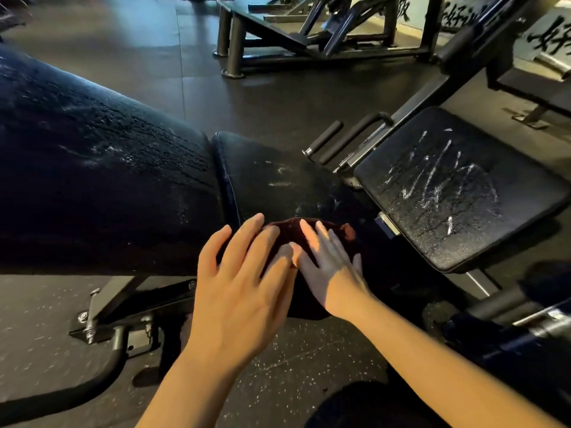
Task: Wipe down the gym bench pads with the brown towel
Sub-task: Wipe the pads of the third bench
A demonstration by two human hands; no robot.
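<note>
Grip: both hands lie flat, fingers straight and spread, pressing on the brown towel (312, 233); neither hand curls round it. The left hand (244, 282) covers the towel's 9 o'clock side, the right hand (327, 267) its 3 o'clock side, forefinger tips nearly meeting over the middle. The towel sits bunched on the near edge of the seat pad (272, 180), at the centre of the view.

At 9 to 10 o'clock from the towel lies the long back pad (102, 159), its surface beaded with wet film. At 2 o'clock a second bench pad (457, 193) carries white foam streaks, apparently untouched.

Step in hand, as judged: wiping the seat pad. To do it well, keep the palms flat so pressure spreads evenly, draw the towel in overlapping strokes toward 12 o'clock, work into the seam between seat pad and back pad, and refold once the cloth is soaked.

Not legible: most of the towel is hidden beneath the hands, so its full size and fold cannot be told. The back pad is cut off at the left edge. The dark frame (123, 307) below the pads is in shadow.
</note>
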